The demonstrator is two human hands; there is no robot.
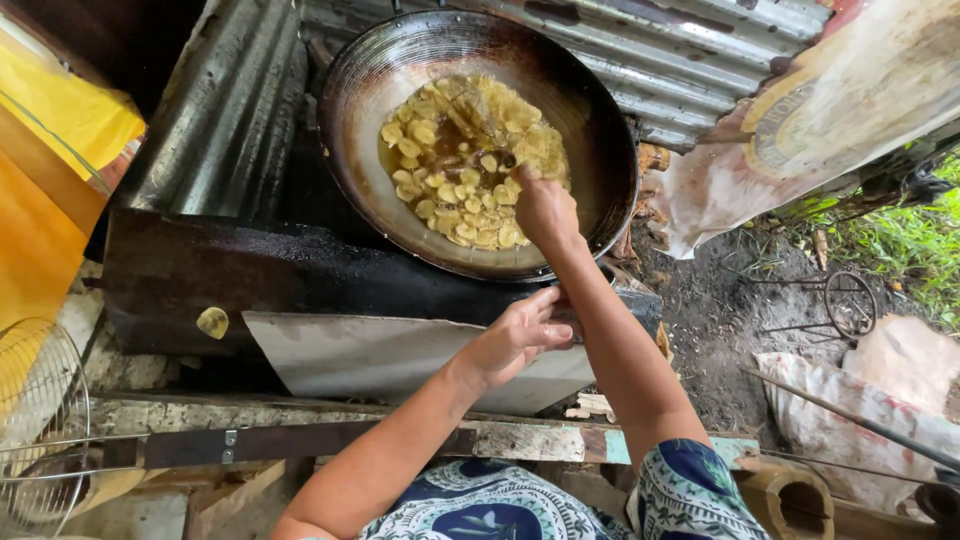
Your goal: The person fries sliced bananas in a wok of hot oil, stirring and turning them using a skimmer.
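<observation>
We're working over the wok [600, 150]: big, dark, likely heavy and hot, sitting on the stove [200, 270] at its far right corner. Chips [450, 190] are floating in oil mid-pan: light, brittle, slick. Right hand [545, 208] is reaching over the near rim, fingers curled on something in the oil; we can't tell what. Left hand [515, 335] is hovering below the rim, fingers together, slightly bent. One stray chip [212, 322] is lying at the stove's near left edge.

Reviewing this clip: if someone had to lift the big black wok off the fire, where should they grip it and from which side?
Probably the bare right rim of the wok: no handle is visible, and oil with slices pools on the lower left. The right hand already reaches in there.
</observation>
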